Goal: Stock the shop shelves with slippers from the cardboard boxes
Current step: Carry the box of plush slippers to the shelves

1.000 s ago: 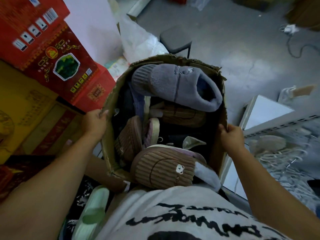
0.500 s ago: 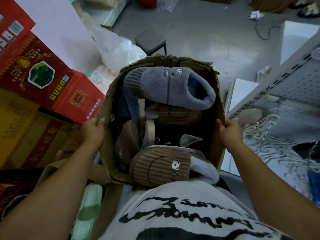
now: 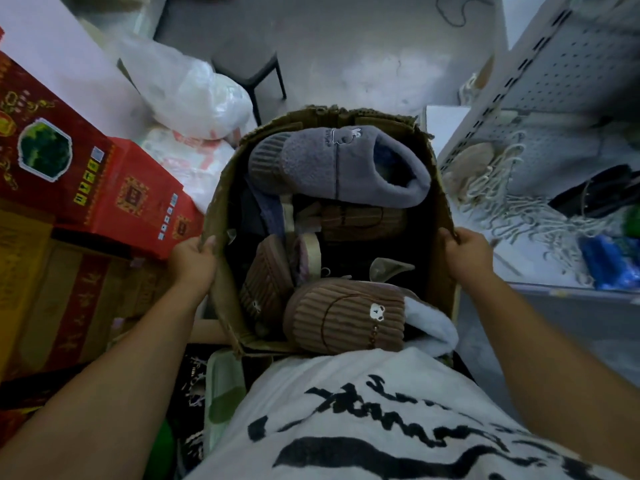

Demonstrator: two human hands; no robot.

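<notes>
My left grip is closed over the left rim of the worn brown cardboard box, fingers curled around the edge. My right grip clamps the right rim the same way. The box's near edge meets my white shirt with black lettering.

The slippers are all inside the box. A grey fleece slipper with a small white animal stitched on it lies across the far end, on top. A brown ribbed corduroy slipper with a panda patch and white lining lies across the near end. Another brown ribbed slipper stands on edge near the left wall. More pairs sit beneath, too dim to make out.

To my right stands a white perforated metal shelf, with a tangle of white wire hooks on it. To my left are red printed cartons. Beyond the box, a clear plastic bag and a dark stool rest on the grey floor.
</notes>
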